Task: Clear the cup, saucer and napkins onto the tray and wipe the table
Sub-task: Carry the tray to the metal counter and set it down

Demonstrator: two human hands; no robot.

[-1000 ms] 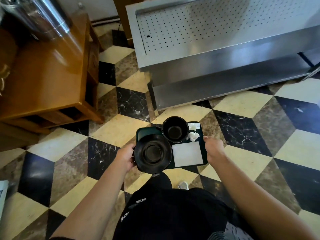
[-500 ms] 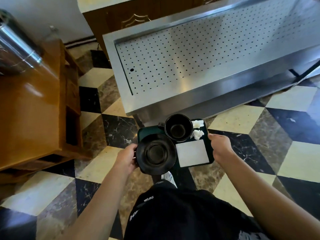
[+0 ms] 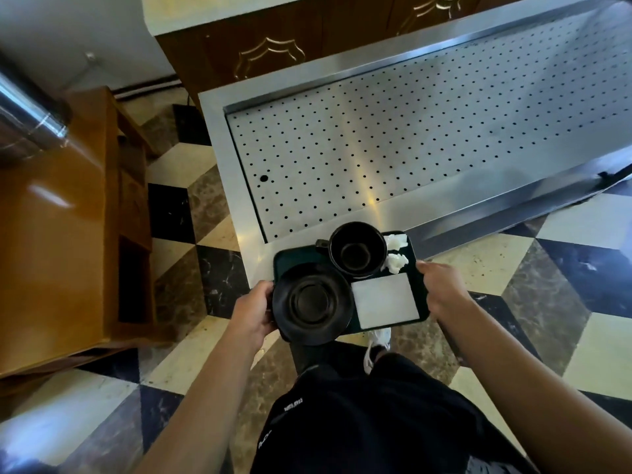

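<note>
I carry a dark green tray (image 3: pixel 297 256) at waist height, its far edge over the near corner of a steel counter. My left hand (image 3: pixel 251 310) grips its left edge and my right hand (image 3: pixel 441 289) grips its right edge. On the tray lie a black saucer (image 3: pixel 312 303) at the near left, a black cup (image 3: pixel 357 249) behind it, two crumpled white napkins (image 3: pixel 396 251) at the far right and a flat white folded cloth (image 3: pixel 385 300) at the near right.
A stainless steel counter (image 3: pixel 393 138) with a perforated top stands straight ahead. A wooden cabinet (image 3: pixel 61 234) bearing a steel urn (image 3: pixel 24 114) is at the left. Dark wooden panelling (image 3: pixel 273 46) rises behind. The floor (image 3: pixel 564 268) is chequered marble.
I have walked closer to the steel counter; it now fills the upper view and the tray's far edge reaches its corner. Both hands keep the same hold.
</note>
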